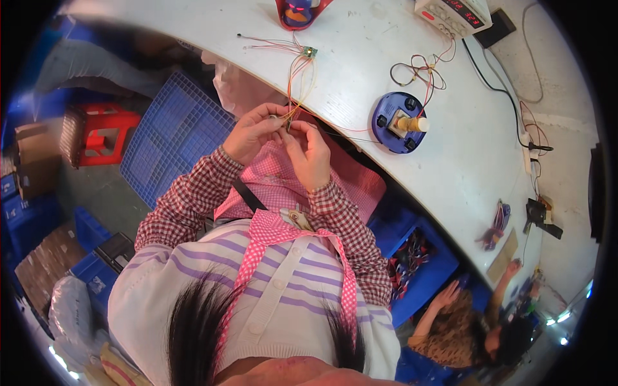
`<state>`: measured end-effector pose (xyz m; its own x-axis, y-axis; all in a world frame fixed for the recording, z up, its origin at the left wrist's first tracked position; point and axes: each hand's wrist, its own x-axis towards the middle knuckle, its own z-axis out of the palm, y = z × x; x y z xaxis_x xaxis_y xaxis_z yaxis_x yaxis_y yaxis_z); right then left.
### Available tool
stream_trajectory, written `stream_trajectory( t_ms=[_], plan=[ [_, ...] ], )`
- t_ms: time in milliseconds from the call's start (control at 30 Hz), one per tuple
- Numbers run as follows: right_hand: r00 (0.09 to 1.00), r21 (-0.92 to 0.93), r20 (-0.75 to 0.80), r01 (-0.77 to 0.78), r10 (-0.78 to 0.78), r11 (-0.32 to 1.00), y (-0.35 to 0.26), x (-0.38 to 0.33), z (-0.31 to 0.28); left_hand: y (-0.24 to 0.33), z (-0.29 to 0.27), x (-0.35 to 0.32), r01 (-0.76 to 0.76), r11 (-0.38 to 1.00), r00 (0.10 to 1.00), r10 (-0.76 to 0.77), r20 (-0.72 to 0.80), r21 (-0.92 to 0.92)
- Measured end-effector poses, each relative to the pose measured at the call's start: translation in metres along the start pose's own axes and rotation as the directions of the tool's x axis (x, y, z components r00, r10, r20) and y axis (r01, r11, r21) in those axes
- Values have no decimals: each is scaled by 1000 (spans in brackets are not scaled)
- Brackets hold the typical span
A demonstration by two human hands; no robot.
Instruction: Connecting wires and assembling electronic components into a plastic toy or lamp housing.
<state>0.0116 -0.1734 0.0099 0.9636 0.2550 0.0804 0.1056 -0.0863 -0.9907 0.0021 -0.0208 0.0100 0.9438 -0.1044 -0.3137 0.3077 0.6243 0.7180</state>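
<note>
My left hand (255, 133) and my right hand (308, 153) meet at the near edge of the white table, fingertips close together. Both pinch the lower ends of a bundle of thin red and yellow wires (293, 87). What sits right between the fingertips is too small to make out. The wires run up to a small green circuit board (309, 52) lying on the table. More thin wires with dark tips stretch left from that board. Beyond it stands a red and blue toy-like casing (298, 14), cut off by the upper rim.
A round blue base (383, 122) with a cream cylinder stands right of my hands, wired toward a power supply (454, 16). A blue bin (418, 270) of wires is under the table (347, 71). A red stool (106, 135) stands left. Another person's hand (445, 294) shows lower right.
</note>
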Motion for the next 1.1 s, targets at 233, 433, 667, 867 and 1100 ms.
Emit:
stream_trajectory(
  t_ms=[233,433,667,867,1100],
  plan=[
    [969,-193,10,245,-248,950,1,-3,-1,-7,2,11,72,996,995,-68,-70,55],
    [999,18,52,-11,10,1000,0,-9,-10,-3,2,13,100,992,993,-95,-71,78],
    [945,-276,-44,301,-324,913,2,1,-15,1,14,10,101,993,990,-94,-104,68],
    [932,-330,-18,337,-362,882,4,6,-15,6,21,7,102,991,990,-92,-103,91],
    [934,-344,10,339,-358,876,5,6,-16,3,20,8,92,992,991,-83,-105,86]
  ],
)
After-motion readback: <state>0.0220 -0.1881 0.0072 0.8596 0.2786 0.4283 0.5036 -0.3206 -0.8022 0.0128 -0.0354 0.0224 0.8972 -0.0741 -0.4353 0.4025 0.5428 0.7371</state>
